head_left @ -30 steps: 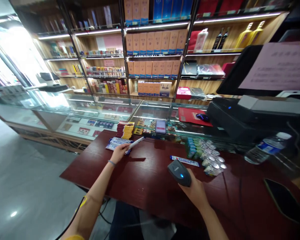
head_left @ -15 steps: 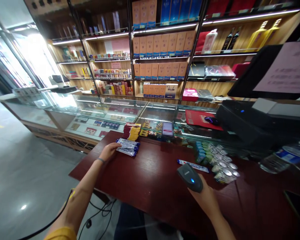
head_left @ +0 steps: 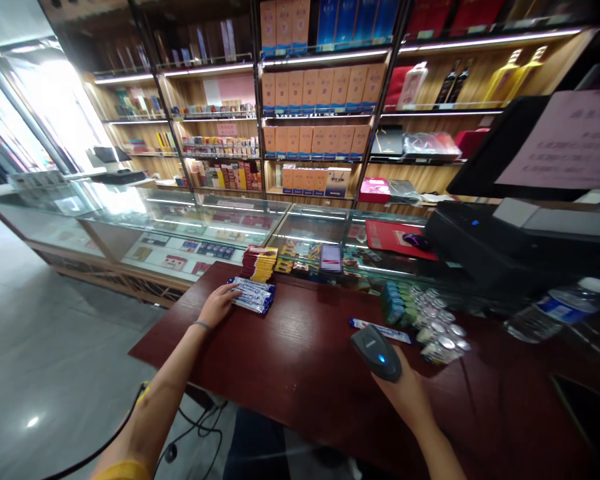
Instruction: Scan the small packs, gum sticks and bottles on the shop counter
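Note:
My left hand rests with fingers stretched out against a small pile of blue-and-white wrapped bars at the far left of the dark red wooden counter. My right hand is wrapped round a black handheld barcode scanner with a blue light, held just above the counter. One more blue-and-white bar lies flat just beyond the scanner.
A stack of red and yellow packs stands behind the pile. Green packs and silver-topped tins lie to the right, then a water bottle. A black till machine and glass display cases stand behind.
My left hand held one bar up a second ago; that bar now lies on the pile and the hand rests flat beside it. The scanner hand has stayed about where it was.

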Demonstrator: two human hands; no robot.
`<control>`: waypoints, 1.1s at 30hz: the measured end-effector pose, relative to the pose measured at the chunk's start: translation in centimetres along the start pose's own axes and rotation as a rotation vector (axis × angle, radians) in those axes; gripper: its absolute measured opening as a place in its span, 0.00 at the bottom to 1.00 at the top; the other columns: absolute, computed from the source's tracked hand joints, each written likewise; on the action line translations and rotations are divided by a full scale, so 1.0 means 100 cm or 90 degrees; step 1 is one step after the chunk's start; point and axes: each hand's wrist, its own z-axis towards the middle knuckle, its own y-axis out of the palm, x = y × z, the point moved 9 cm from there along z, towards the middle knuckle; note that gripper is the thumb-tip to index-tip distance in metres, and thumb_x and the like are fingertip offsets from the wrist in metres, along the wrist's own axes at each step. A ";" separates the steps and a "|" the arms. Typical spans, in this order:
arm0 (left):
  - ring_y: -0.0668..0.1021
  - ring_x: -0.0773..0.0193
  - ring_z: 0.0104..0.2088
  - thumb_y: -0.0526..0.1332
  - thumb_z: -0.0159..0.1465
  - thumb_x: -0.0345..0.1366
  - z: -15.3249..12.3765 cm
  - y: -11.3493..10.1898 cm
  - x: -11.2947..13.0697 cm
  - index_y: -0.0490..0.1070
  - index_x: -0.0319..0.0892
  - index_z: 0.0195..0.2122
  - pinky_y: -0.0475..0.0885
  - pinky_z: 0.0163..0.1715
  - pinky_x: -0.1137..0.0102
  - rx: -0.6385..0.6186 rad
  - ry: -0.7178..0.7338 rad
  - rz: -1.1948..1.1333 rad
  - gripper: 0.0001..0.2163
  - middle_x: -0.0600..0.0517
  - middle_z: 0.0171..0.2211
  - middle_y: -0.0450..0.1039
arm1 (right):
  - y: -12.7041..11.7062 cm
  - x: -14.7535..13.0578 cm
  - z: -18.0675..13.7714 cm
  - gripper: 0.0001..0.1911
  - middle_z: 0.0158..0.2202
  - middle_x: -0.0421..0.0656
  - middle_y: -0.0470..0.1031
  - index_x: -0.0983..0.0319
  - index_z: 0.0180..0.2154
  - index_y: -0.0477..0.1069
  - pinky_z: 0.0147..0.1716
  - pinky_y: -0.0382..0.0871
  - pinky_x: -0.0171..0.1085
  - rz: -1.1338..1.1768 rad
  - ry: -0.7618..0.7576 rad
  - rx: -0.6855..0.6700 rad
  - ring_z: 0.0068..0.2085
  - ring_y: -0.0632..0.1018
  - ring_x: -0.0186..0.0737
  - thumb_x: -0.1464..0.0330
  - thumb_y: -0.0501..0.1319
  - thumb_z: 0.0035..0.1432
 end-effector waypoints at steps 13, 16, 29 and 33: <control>0.73 0.55 0.56 0.57 0.67 0.41 0.068 0.068 0.145 0.73 0.46 0.53 0.68 0.59 0.55 0.067 0.005 -0.235 0.15 0.46 0.55 0.72 | -0.045 0.020 -0.009 0.21 0.34 0.42 0.82 0.56 0.47 0.69 0.34 0.73 0.37 0.060 0.010 0.074 0.37 0.83 0.48 0.61 0.60 0.50; 0.73 0.55 0.56 0.58 0.67 0.41 0.081 0.106 0.192 0.73 0.46 0.54 0.67 0.60 0.55 0.018 0.017 -0.298 0.16 0.46 0.55 0.73 | -0.057 0.033 -0.014 0.22 0.34 0.44 0.82 0.57 0.48 0.69 0.36 0.74 0.38 0.064 0.024 0.083 0.38 0.83 0.49 0.61 0.61 0.49; 0.73 0.55 0.56 0.62 0.65 0.36 0.098 0.215 0.320 0.74 0.46 0.54 0.68 0.58 0.54 -0.122 0.135 -0.403 0.16 0.44 0.55 0.72 | -0.102 0.079 -0.027 0.17 0.30 0.42 0.81 0.57 0.43 0.70 0.40 0.76 0.41 0.074 0.037 0.132 0.40 0.83 0.50 0.64 0.62 0.48; 0.72 0.54 0.57 0.63 0.63 0.33 0.103 0.230 0.328 0.74 0.47 0.54 0.67 0.59 0.53 -0.138 0.150 -0.398 0.17 0.44 0.55 0.72 | -0.105 0.080 -0.028 0.18 0.31 0.42 0.81 0.57 0.44 0.70 0.37 0.76 0.39 0.057 0.032 0.140 0.39 0.83 0.49 0.65 0.62 0.48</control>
